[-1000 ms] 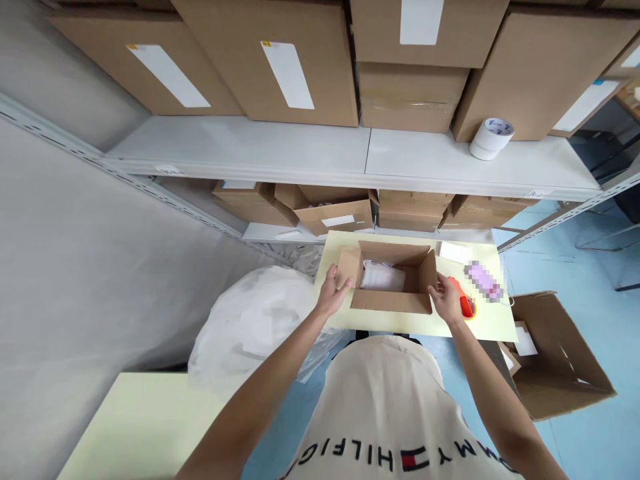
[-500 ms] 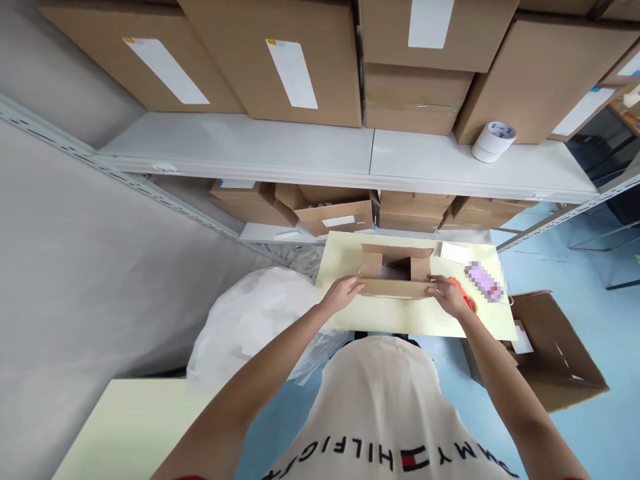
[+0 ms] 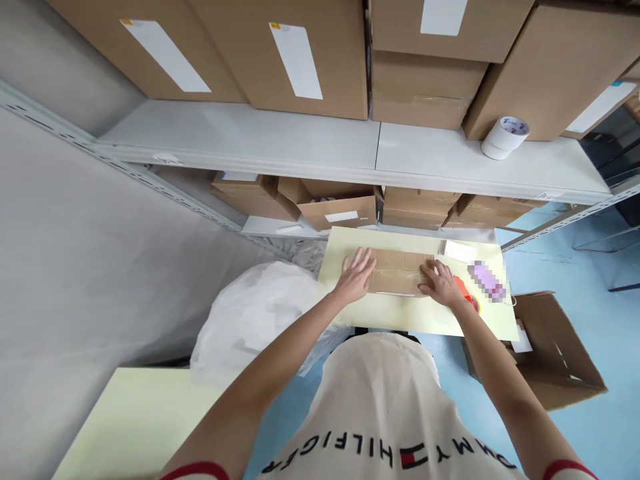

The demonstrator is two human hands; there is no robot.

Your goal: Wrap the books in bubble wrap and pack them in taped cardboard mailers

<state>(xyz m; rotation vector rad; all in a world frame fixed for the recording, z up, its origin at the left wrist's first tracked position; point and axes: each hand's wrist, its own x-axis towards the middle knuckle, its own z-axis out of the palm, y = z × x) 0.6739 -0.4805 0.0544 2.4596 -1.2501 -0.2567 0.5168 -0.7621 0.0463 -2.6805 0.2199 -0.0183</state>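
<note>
A small cardboard box (image 3: 399, 270) lies on the pale yellow table, its top flaps folded down flat. My left hand (image 3: 354, 275) rests at the left end of the box, palm down, fingers stretched and apart. At the opposite end, my right hand (image 3: 439, 281) has its fingers bent over the edge and gripping the cardboard. Just right of that hand is a red tape dispenser (image 3: 464, 291), partly hidden behind it. The inside of the box is out of sight.
The yellow table (image 3: 380, 319) also carries a white item (image 3: 459, 251) and a blurred purple object (image 3: 486, 280). A bulging white plastic bag (image 3: 260, 313) stands left, an open carton (image 3: 555, 353) right. Metal shelving (image 3: 300, 143) ahead holds several cartons and white tape rolls (image 3: 504, 138).
The box's upright flaps have been folded down, so its opening is covered. My left hand has moved up and spread its fingers; my right hand has shifted onto the top right edge.
</note>
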